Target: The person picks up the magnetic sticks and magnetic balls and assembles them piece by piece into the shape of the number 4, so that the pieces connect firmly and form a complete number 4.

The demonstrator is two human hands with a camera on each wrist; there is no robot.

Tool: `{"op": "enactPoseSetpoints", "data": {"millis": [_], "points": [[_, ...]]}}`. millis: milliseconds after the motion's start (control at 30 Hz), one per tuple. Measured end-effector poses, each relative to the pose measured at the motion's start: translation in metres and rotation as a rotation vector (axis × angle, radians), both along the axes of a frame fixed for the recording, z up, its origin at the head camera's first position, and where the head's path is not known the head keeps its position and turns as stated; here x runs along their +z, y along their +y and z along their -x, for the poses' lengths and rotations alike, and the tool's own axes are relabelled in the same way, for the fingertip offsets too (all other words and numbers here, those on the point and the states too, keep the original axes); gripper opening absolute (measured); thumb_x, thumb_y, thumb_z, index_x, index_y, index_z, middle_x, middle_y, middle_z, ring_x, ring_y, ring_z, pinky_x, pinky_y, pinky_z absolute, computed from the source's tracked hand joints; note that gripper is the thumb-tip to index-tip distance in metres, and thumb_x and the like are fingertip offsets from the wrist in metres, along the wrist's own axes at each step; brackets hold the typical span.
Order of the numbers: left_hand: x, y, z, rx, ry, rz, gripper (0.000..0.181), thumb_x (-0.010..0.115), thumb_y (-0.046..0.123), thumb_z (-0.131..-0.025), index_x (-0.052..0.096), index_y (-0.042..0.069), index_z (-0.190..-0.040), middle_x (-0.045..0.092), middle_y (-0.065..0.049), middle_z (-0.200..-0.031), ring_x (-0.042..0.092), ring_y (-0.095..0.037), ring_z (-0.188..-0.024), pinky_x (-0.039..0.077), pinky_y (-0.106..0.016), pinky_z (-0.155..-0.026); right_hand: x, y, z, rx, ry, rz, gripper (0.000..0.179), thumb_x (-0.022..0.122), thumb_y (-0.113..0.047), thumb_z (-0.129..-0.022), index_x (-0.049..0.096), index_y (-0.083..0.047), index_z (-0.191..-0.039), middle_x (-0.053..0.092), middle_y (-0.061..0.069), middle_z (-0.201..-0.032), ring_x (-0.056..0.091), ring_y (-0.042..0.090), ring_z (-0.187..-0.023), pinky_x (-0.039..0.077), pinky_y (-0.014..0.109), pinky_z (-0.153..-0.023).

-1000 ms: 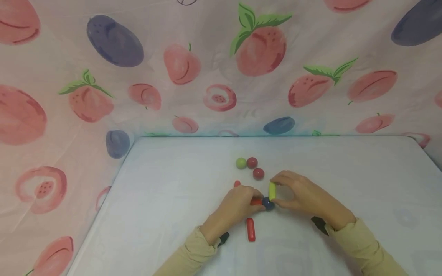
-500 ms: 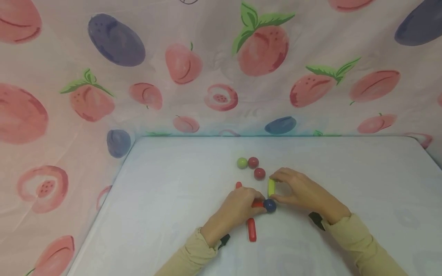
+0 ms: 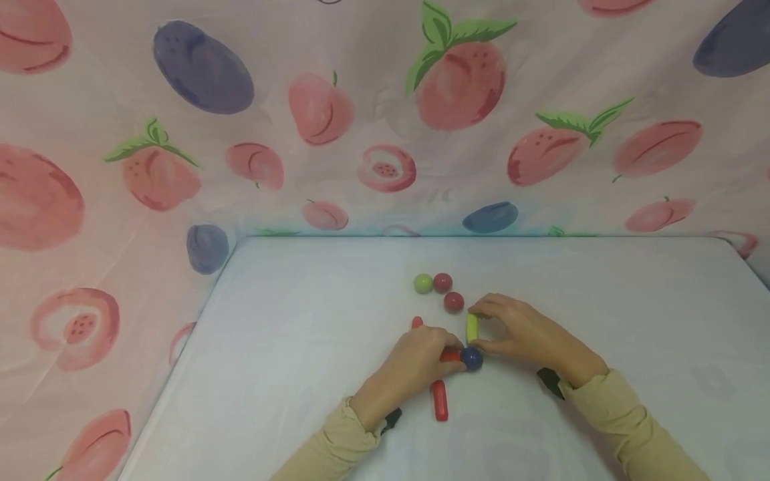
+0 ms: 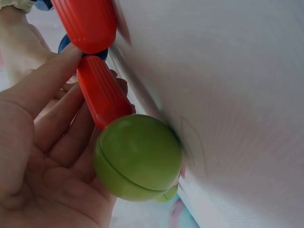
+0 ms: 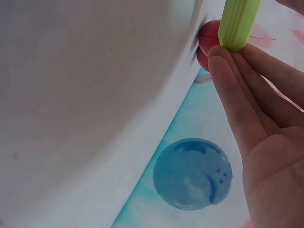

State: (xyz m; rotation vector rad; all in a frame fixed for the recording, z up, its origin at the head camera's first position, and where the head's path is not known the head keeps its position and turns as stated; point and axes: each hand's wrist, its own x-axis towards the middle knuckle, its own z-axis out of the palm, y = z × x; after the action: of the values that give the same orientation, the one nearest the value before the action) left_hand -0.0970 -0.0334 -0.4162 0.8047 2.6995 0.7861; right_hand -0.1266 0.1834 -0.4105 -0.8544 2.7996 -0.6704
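Note:
My left hand [image 3: 415, 357] pinches a ribbed red stick [image 4: 102, 90] between thumb and fingers. At the stick's right end, by the fingertips, is a dark blue ball [image 3: 472, 359]. A green ball [image 4: 137, 156] sits at its other end beneath my left palm, hidden in the head view. A second red stick [image 3: 440, 401] lies on the near side of that hand, and the tip of another red stick [image 3: 417, 322] shows beyond it. My right hand [image 3: 523, 333] holds a yellow-green stick [image 3: 472, 328] by its two ends, the near end right at the blue ball.
Beyond the hands, a light green ball [image 3: 424, 283] and two red balls, one [image 3: 442, 282] behind the other [image 3: 454, 302], rest on the white table [image 3: 301, 300]. A fruit-patterned cloth [image 3: 337, 174] hangs along the back and left side.
My right hand has shifted slightly left and away with the yellow-green stick, which overlapped the blue ball before and now stands at its far edge. The blue ball has come slightly nearer.

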Motion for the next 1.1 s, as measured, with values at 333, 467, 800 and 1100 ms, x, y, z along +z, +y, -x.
{"op": "enactPoseSetpoints", "data": {"millis": [333, 467, 800, 1100], "points": [[-0.0007, 0.0000, -0.0007, -0.007, 0.015, -0.007, 0.031, 0.082, 0.025, -0.082, 0.077, 0.014, -0.110, 0.075, 0.007, -0.092, 0.055, 0.001, -0.071, 0.044, -0.010, -0.063, -0.0035, 0.0017, 0.0010, 0.014, -0.026, -0.004, 0.048, 0.083, -0.027, -0.081, 0.068, -0.009, -0.122, 0.067, 0.002, -0.117, 0.062, 0.023, -0.114, 0.052, 0.044, -0.099], [0.0003, -0.0001, -0.0007, -0.004, 0.016, -0.008, 0.032, 0.082, 0.026, -0.082, 0.077, 0.014, -0.111, 0.076, 0.006, -0.093, 0.055, 0.002, -0.070, 0.044, -0.009, -0.063, -0.0050, 0.0022, 0.0019, 0.026, -0.035, 0.004, 0.044, 0.080, -0.027, -0.084, 0.068, -0.010, -0.122, 0.067, 0.000, -0.117, 0.062, 0.022, -0.114, 0.052, 0.044, -0.099], [-0.0004, -0.0005, -0.0008, -0.003, 0.025, -0.017, 0.032, 0.082, 0.026, -0.082, 0.077, 0.014, -0.110, 0.076, 0.006, -0.093, 0.055, 0.002, -0.070, 0.043, -0.009, -0.063, -0.0039, 0.0016, 0.0022, 0.038, -0.038, 0.007, 0.042, 0.080, -0.024, -0.084, 0.068, -0.009, -0.122, 0.067, 0.000, -0.116, 0.063, 0.022, -0.113, 0.052, 0.043, -0.098], [-0.0016, -0.0004, -0.0012, -0.003, 0.024, -0.011, 0.032, 0.082, 0.027, -0.082, 0.076, 0.015, -0.111, 0.075, 0.007, -0.092, 0.055, 0.002, -0.069, 0.043, -0.008, -0.061, -0.0052, 0.0013, 0.0017, 0.042, -0.032, -0.003, 0.043, 0.079, -0.023, -0.085, 0.067, -0.007, -0.123, 0.067, 0.003, -0.118, 0.063, 0.024, -0.115, 0.052, 0.044, -0.099]]}}
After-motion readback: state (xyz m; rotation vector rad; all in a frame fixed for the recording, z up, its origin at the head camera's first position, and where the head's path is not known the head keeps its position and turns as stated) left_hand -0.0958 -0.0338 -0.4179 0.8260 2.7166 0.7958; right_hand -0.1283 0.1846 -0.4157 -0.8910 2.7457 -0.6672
